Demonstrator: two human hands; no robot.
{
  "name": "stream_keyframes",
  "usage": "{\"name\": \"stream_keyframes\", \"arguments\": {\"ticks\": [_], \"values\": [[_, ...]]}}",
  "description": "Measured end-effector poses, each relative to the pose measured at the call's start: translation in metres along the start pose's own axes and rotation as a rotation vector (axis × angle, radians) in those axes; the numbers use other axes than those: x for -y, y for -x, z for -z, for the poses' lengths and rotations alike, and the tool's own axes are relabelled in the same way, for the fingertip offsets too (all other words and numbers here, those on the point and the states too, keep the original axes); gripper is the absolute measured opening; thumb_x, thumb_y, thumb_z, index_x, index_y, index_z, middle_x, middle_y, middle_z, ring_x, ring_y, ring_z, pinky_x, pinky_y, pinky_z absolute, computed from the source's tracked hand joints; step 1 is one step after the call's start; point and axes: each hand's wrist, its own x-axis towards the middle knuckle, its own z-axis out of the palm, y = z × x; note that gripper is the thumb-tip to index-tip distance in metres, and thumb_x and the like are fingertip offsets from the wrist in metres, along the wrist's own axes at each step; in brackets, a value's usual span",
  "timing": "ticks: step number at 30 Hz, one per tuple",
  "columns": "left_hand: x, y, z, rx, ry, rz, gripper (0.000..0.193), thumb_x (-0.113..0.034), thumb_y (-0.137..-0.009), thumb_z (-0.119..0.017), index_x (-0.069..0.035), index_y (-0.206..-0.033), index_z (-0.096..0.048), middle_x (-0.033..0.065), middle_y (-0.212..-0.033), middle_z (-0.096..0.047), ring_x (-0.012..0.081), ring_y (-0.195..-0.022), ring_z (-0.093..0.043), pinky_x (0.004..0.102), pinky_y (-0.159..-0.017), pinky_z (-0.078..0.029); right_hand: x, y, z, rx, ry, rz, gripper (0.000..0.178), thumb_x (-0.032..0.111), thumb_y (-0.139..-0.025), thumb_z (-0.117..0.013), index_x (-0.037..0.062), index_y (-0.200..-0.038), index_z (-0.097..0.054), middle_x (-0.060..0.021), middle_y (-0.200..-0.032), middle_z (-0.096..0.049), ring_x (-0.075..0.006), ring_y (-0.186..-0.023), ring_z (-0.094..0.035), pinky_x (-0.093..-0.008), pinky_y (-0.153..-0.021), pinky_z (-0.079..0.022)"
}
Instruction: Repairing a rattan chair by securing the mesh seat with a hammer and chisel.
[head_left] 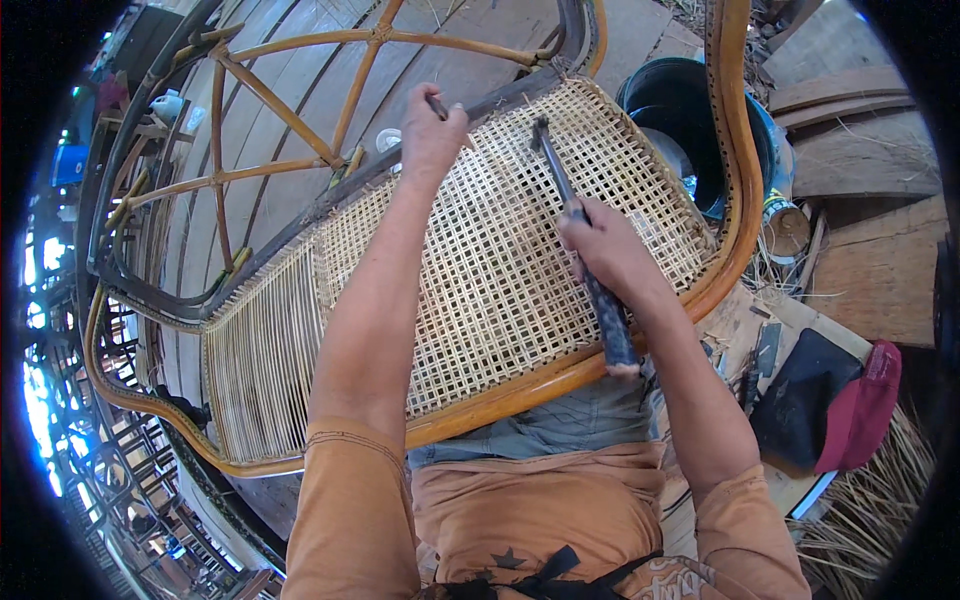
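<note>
A rattan chair frame (735, 150) lies across my lap, its woven cane panel (490, 260) facing up. My left hand (432, 135) is closed around a thin dark tool at the panel's far edge, pressing near the dark rim strip (300, 225). My right hand (605, 250) grips the dark handle of a hammer (560, 175), whose head rests on the weave close to the far corner. The handle's butt end sticks out below my wrist over the curved wooden rail.
A dark bucket (680, 110) stands beyond the chair on the right, with a small tin can (785, 225) beside it. A black pouch (800, 395), a red cap (865, 400) and small tools lie on a board at my right. Wooden planks and straw surround me.
</note>
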Motion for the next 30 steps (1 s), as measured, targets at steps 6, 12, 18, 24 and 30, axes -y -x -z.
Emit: {"name": "stream_keyframes", "arguments": {"ticks": [6,12,18,24,30], "values": [[0.015,-0.001,-0.002,-0.004,-0.057,-0.034,0.044,-0.014,-0.076,-0.063,-0.004,-0.114,-0.045,0.0158,-0.094,-0.057,0.0295,-0.083,-0.059,0.0384,-0.079,-0.046,0.012,0.037,-0.012,0.135,0.494,-0.005,0.037,0.017,-0.082,-0.047,0.0018,-0.116,-0.044,-0.0253,-0.083,-0.061,-0.0436,-0.081,-0.06,-0.05,-0.075,-0.046],[0.012,0.004,-0.006,-0.002,-0.126,-0.101,0.042,-0.018,-0.079,-0.064,-0.006,-0.114,-0.043,0.0127,-0.094,-0.057,0.0249,-0.082,-0.059,0.036,-0.078,-0.046,0.008,0.032,-0.037,0.195,0.662,0.145,0.037,0.016,-0.085,-0.049,0.0025,-0.119,-0.042,-0.0209,-0.075,-0.059,-0.0375,-0.072,-0.06,-0.0479,-0.068,-0.046],[0.015,0.002,-0.007,-0.042,-0.089,-0.041,0.045,-0.021,-0.078,-0.067,-0.006,-0.114,-0.044,0.0138,-0.094,-0.058,0.0267,-0.084,-0.06,0.0362,-0.078,-0.046,0.008,0.011,-0.046,0.205,0.703,0.135,0.033,0.014,-0.085,-0.05,0.0007,-0.115,-0.043,-0.025,-0.086,-0.061,-0.0399,-0.081,-0.061,-0.0474,-0.076,-0.048],[0.005,0.003,-0.011,0.077,-0.186,-0.072,0.048,-0.021,-0.075,-0.07,-0.003,-0.112,-0.046,0.0173,-0.094,-0.056,0.0302,-0.085,-0.059,0.0386,-0.079,-0.045,0.01,-0.003,-0.053,0.227,0.771,0.095,0.034,0.014,-0.085,-0.049,-0.0021,-0.114,-0.044,-0.0255,-0.088,-0.061,-0.0398,-0.082,-0.061,-0.0464,-0.076,-0.048],[0.01,-0.001,-0.007,0.067,-0.145,-0.031,0.048,-0.025,-0.075,-0.069,-0.006,-0.113,-0.046,0.0154,-0.094,-0.058,0.0302,-0.082,-0.059,0.0394,-0.078,-0.046,0.024,-0.034,-0.068,0.119,0.776,0.084,0.024,0.009,-0.087,-0.042,-0.003,-0.105,-0.051,-0.023,-0.095,-0.064,-0.037,-0.09,-0.063,-0.0443,-0.079,-0.05]]}}
